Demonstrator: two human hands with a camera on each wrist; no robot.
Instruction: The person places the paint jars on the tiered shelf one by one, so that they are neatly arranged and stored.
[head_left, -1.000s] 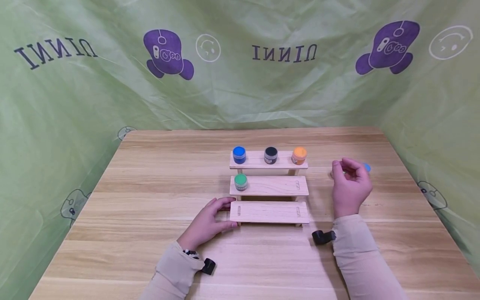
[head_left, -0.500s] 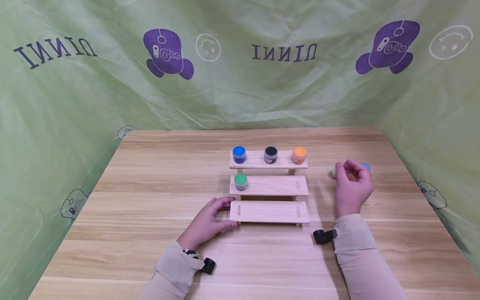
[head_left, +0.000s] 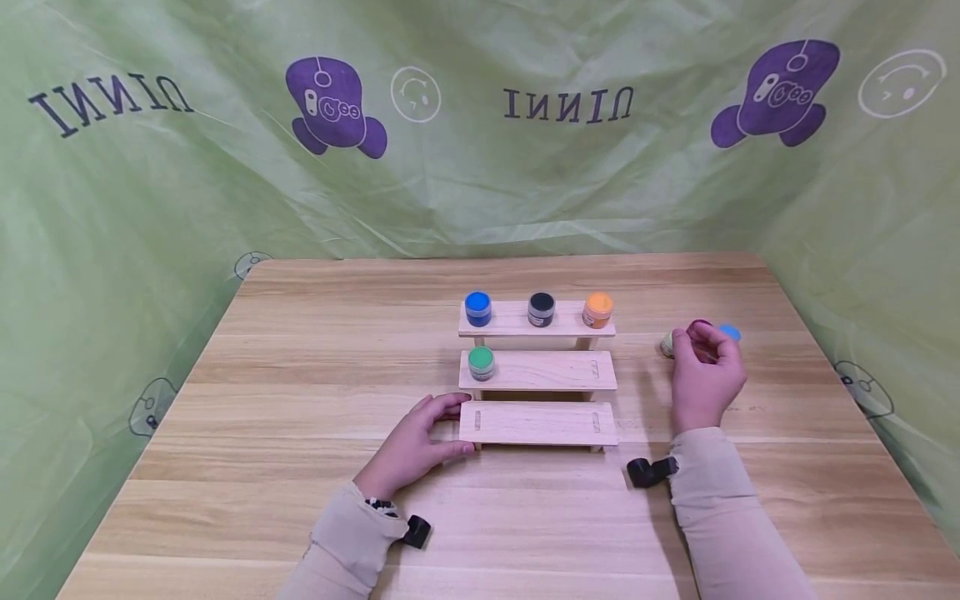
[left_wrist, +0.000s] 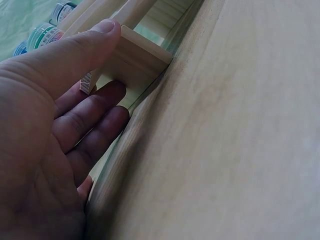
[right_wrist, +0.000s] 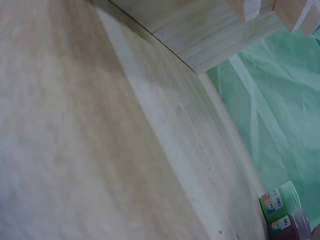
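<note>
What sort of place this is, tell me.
Likely a makeshift filming booth: a printed green sheet hangs round three sides of the wooden table, with black wrist-worn devices showing.

Head view: from above, forward and down over table (head_left: pixel 300 350), rack (head_left: pixel 537 375), left hand (head_left: pixel 416 450) and right hand (head_left: pixel 707 382). Left wrist view: low, tilted, close on left hand and rack's end. Right wrist view: low, tilted along the table, jars (right_wrist: pixel 276 207) cornered. All share the rack.
</note>
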